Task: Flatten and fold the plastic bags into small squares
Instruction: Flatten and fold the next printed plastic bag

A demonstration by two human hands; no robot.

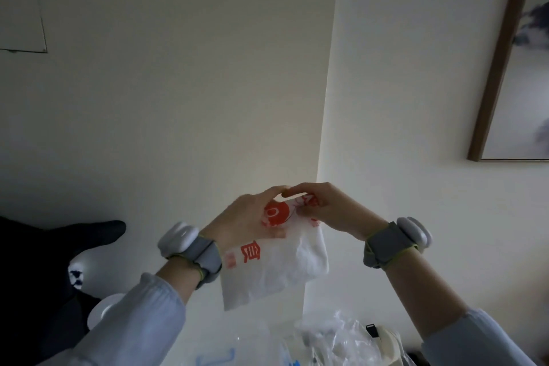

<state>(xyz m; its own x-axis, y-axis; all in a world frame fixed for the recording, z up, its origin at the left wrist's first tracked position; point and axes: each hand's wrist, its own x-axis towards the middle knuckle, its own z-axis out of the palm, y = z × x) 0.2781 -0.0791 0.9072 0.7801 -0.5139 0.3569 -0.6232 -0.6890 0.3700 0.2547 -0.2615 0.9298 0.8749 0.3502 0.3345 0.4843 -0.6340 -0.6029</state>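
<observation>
A white plastic bag with red print (279,270) hangs in the air in front of the wall, folded over into a rough rectangle. My left hand (246,220) grips its upper left part, thumb across the red round logo. My right hand (323,205) pinches the bag's top right corner. The fingertips of both hands meet above the bag. Both wrists wear grey straps with white sensor pods. Below, a heap of clear crumpled plastic bags (335,336) lies at the bottom edge of the view.
A white wall corner (326,98) runs down behind the hands. A wood-framed picture (511,68) hangs at the right. A dark shape (44,261) and a white round object (101,309) sit at lower left. A small black item (372,330) lies by the clear bags.
</observation>
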